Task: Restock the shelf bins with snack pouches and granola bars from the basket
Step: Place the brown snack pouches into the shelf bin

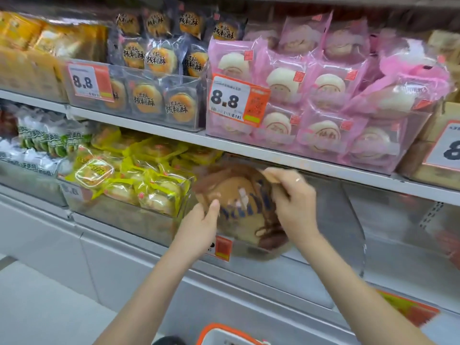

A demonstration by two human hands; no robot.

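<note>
Two hands hold a brown snack pouch (239,202) at the mouth of a clear bin (348,220) on the lower shelf, right of centre. Her left hand (199,227) pinches the pouch's near left edge, thumb on top; her right hand (291,200), a ring on one finger, has its grip curled over the far right corner. The pouch is blurred, tilted, its lower end against the bin's front wall above an orange price tag (222,247). Just left sits a bin of yellow pouches (139,175). On the shelf above stand pink bun packs (323,100) and dark-wrapped pastry packs (154,70). An orange-rimmed basket (224,334) shows at the near edge.
</note>
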